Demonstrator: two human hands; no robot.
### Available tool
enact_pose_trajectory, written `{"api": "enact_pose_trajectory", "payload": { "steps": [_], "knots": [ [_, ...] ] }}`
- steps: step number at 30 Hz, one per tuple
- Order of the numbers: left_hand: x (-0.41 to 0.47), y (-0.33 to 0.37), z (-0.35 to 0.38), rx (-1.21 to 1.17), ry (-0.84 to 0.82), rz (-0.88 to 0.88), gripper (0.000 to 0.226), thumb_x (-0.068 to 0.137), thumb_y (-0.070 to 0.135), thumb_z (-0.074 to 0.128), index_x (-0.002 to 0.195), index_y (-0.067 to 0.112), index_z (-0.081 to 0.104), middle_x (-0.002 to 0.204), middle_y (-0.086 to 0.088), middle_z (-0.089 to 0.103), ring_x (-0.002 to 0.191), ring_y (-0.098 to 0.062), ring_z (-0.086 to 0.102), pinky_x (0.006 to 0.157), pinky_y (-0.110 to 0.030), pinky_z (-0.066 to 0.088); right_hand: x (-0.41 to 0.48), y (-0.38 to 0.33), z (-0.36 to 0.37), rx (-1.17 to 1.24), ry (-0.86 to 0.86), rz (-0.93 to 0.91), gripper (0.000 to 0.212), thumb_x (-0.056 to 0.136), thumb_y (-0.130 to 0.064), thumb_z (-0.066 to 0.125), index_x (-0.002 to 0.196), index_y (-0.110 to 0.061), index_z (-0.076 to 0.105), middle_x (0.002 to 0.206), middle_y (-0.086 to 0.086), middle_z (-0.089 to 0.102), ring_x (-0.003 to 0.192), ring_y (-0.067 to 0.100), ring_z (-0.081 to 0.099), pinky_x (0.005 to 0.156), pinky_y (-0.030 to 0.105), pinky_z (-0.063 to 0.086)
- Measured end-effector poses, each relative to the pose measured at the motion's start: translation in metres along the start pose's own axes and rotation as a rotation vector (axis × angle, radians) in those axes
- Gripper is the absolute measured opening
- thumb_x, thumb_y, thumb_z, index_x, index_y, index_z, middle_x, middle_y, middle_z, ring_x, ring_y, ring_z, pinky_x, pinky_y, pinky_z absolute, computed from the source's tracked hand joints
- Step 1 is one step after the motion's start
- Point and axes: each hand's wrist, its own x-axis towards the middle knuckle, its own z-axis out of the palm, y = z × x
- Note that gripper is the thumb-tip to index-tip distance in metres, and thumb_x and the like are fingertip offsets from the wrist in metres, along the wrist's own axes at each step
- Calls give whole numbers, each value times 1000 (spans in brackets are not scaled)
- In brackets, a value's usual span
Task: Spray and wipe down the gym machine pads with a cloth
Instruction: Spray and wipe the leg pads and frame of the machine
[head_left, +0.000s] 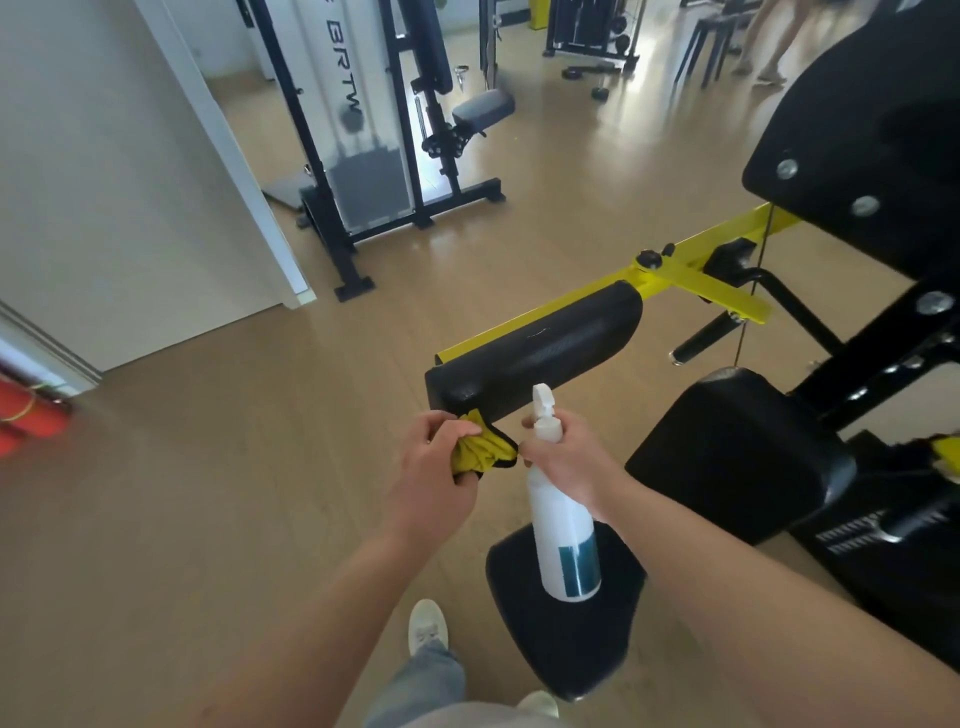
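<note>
1. The left hand has its grip closed around a bunched yellow cloth, held just below the near end of the long black arm pad.
2. The right hand has its grip clamped around the neck of a white spray bottle, a finger near the trigger; the nozzle sits in front of the pad's near end. The fingertips of this hand also touch the edge of the cloth, so the two hands meet there.
3. The cloth is crumpled, not spread flat against any pad, so I judge that no wiping stroke is under way at this instant.
4. The arm pad carries a small pale streak on its top face; whether it is spray, glare or a scuff I cannot tell. No clear wet sheen shows which pads are already cleaned.
5. Other pads within reach appear untouched as far as can be seen: the seat pad to the right, the round lower pad beneath the bottle, and the large back pad at upper right.
6. My judgement: the task is early or midway. Left to do is spraying and wiping the arm pad, then the seat, lower and back pads.
</note>
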Motion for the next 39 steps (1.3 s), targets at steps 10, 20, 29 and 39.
{"api": "enact_pose_trajectory", "payload": {
  "steps": [10,20,29,39],
  "knots": [
    [22,17,4,19,-27,104,59,77,-2,73,128,23,60,127,6,47,112,-12,51,87,-8,37,5,-6,-26,44,9,-71,29,91,-23,72,115,-37,63,105,14,66,91,27,65,80,40,57],
    [40,25,5,87,-16,166,51,77,0,74,120,26,64,126,8,48,110,-17,52,85,-11,34,25,-19,-48,76,54,-1,25,90,-17,67,114,-25,64,107,18,64,94,31,64,88,50,58],
    [54,42,15,83,-50,189,46,82,6,76,123,23,64,127,7,50,115,-13,47,95,-31,47,39,-16,-76,203,284,80,12,82,-23,68,92,-19,64,93,12,62,88,33,58,81,45,54],
    [54,48,36,127,-52,138,48,82,7,77,125,23,63,128,5,52,114,-13,48,96,-36,47,37,7,-80,199,111,140,12,93,-21,67,100,-21,58,106,19,62,93,34,62,92,52,56]
  ]
}}
